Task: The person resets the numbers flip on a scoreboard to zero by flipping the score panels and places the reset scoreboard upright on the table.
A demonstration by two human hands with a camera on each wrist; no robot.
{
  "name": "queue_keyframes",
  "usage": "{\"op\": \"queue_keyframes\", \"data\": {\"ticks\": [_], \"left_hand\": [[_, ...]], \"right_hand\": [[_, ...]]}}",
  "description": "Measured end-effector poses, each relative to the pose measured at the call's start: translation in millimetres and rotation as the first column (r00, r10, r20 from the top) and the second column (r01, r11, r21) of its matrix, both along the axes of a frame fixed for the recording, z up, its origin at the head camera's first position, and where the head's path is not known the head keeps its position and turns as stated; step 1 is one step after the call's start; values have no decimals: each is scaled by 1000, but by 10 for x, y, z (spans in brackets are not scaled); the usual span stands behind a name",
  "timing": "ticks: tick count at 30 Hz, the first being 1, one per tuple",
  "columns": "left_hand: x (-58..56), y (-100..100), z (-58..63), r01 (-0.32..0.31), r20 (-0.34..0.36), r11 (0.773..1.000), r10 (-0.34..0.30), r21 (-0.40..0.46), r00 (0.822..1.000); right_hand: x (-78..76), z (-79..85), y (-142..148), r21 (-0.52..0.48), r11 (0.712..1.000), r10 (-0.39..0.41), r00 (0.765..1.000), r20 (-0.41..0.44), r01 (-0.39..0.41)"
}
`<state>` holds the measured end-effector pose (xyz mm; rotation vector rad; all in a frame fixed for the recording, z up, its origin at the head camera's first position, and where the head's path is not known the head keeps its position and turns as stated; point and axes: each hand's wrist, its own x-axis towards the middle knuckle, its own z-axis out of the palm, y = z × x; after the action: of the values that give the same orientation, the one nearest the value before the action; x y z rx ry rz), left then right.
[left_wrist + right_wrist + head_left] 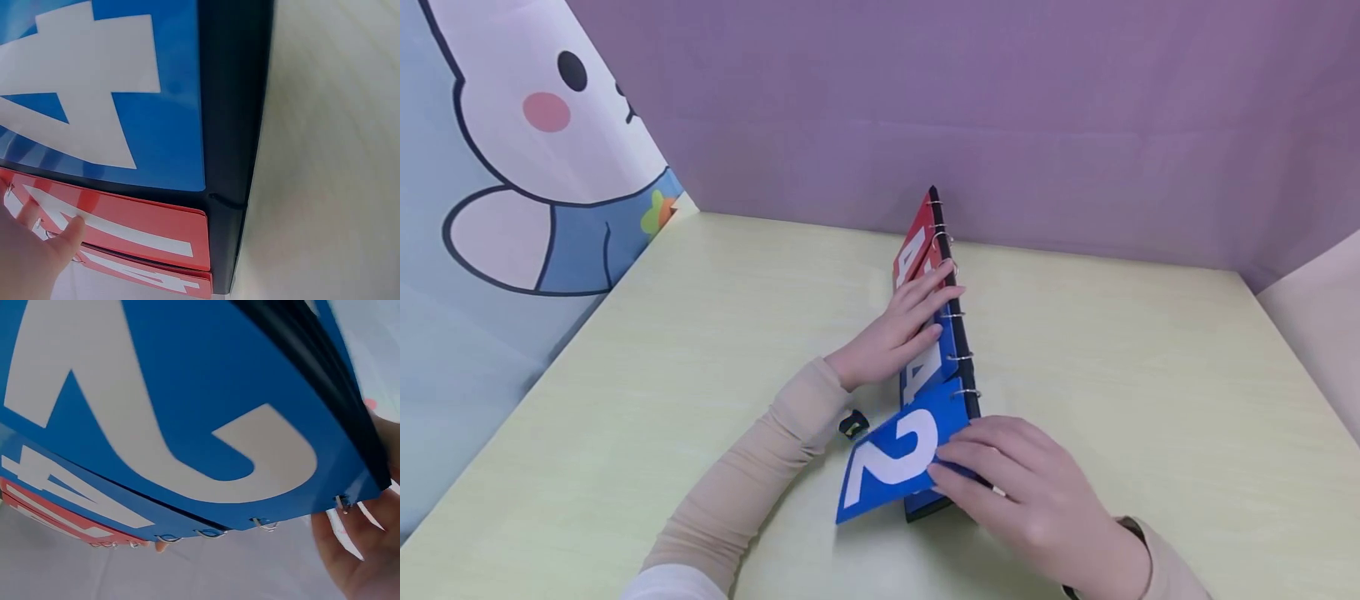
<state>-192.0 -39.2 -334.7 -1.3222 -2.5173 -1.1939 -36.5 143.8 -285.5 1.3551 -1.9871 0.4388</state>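
Note:
A flip scoreboard point(967, 367) with a black frame, metal rings and red and blue number cards stands lengthwise on the table. Across its middle lies my left hand point(898, 333), fingers spread and fairly straight over the cards. In the left wrist view, that thumb touches a red card point(144, 231). At the near end, a blue card with a white 2 point(898, 454) tilts out from the frame. My right hand point(1037, 492) pinches this card near its ringed edge; the thumb is hidden in the head view. Behind it is a blue card with a 4 point(69, 487).
A small black object point(853, 425) lies beside the left sleeve. The pale yellow table point(625, 400) extends to both sides. A purple cloth point(970, 108) hangs behind, and a cartoon-print cloth point(512, 192) stands at the left.

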Motion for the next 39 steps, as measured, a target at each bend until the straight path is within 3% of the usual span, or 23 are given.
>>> {"op": "queue_keyframes", "data": {"ticks": [4, 12, 17, 22, 31, 35, 37, 39], "left_hand": [[1, 1, 9, -1, 6, 1000, 1, -2, 1000], [8, 0, 16, -1, 18, 1000, 1, -3, 1000], [8, -6, 8, -3, 19, 1000, 3, 5, 1000], [7, -5, 5, 5, 18, 1000, -5, 10, 1000], [5, -9, -1, 12, -3, 1000, -12, 21, 1000], [7, -10, 1, 13, 2, 1000, -13, 19, 1000], [5, -9, 2, 13, 1, 1000, -13, 16, 1000], [2, -9, 2, 13, -1, 1000, -13, 12, 1000]], "right_hand": [[40, -3, -4, 112, 992, -67, 997, 25, 64], [59, -6, -9, 210, 974, -91, 995, 43, 80], [59, -5, -16, 251, 963, -92, 995, -28, 96], [59, 8, -10, 274, 957, -84, 995, -46, 94], [93, 35, 31, 349, 934, -107, 992, 64, 78], [64, 42, 47, 278, 960, -48, 992, 113, 15], [20, 56, 70, 174, 982, 41, 988, 151, -68], [-46, 78, 111, 37, 984, 165, 966, 199, -176]]}}
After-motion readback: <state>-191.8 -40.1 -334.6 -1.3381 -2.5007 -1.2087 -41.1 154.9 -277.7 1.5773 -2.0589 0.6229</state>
